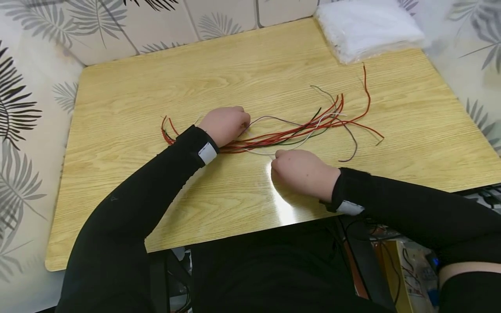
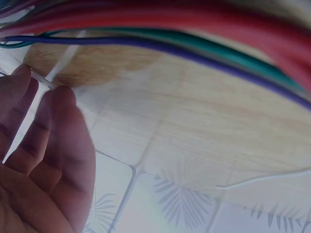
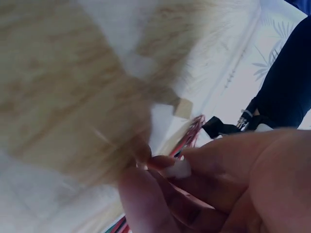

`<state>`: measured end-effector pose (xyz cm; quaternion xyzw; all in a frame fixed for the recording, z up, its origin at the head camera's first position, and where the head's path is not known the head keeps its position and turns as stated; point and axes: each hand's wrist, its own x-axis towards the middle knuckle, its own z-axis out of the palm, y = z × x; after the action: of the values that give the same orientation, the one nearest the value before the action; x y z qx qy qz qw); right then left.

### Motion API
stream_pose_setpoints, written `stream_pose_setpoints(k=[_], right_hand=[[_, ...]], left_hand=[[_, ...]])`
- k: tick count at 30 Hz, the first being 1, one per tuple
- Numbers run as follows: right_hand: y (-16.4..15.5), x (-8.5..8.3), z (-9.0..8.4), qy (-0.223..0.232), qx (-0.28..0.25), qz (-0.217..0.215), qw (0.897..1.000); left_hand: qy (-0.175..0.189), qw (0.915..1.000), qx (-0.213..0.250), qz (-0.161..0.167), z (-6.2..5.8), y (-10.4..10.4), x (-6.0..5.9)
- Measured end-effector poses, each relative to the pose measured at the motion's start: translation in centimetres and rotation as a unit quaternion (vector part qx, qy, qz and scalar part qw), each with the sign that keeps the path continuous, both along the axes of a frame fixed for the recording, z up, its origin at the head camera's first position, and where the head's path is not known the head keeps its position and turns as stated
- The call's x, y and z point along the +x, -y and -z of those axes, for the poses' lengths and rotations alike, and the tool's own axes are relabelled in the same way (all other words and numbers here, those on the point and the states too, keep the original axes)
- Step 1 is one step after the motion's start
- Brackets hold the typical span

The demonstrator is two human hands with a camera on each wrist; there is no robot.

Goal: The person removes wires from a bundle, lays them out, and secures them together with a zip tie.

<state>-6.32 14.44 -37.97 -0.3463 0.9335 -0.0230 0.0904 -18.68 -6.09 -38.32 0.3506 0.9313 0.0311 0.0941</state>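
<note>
1. Resting near the table's (image 1: 117,182) near edge, the right hand (image 1: 303,174) lies knuckles up with its fingers curled, pinching the white wire (image 1: 258,152) at its fingertips.
2. Just beyond it, the bundle of wires (image 1: 289,132), mostly red with green, white and grey strands, lies flat across the middle of the table, its long axis running left to right and rising slightly toward the far right corner.
3. The left hand (image 1: 225,124) is clenched over the bundle's left part, gripping it; short red ends stick out left of the wrist, toward the left edge.
4. To the right the strands fan apart, the loose tips pointing at the right edge, and one red strand curls up toward the far edge.
5. At the far right corner sits a white plastic packet (image 1: 365,26), well apart from the wires.
6. Past the far and left edges lies leaf-patterned fabric (image 1: 35,100).
</note>
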Motion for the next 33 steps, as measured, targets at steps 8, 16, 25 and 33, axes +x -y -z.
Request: stream_pose_setpoints(k=[8,16,25,33], right_hand=[[-0.3,-0.8,0.5,0.009,-0.018,0.039,0.999],[-0.2,-0.3,0.5,-0.035,-0.01,0.035,0.999],[0.1,-0.8,-0.1,0.016,-0.053,0.056,0.997],[0.1,-1.3,-0.5,0.054,-0.094,0.058,0.992]], left_hand=[[-0.002,0.9992,-0.039,-0.003,1.0,0.9,-0.3],[-0.03,0.9982,-0.051,0.004,1.0,1.7,-0.1],[-0.057,0.9947,-0.083,0.023,0.8,2.1,0.2],[-0.052,0.9974,-0.03,-0.039,-0.6,2.7,-0.2]])
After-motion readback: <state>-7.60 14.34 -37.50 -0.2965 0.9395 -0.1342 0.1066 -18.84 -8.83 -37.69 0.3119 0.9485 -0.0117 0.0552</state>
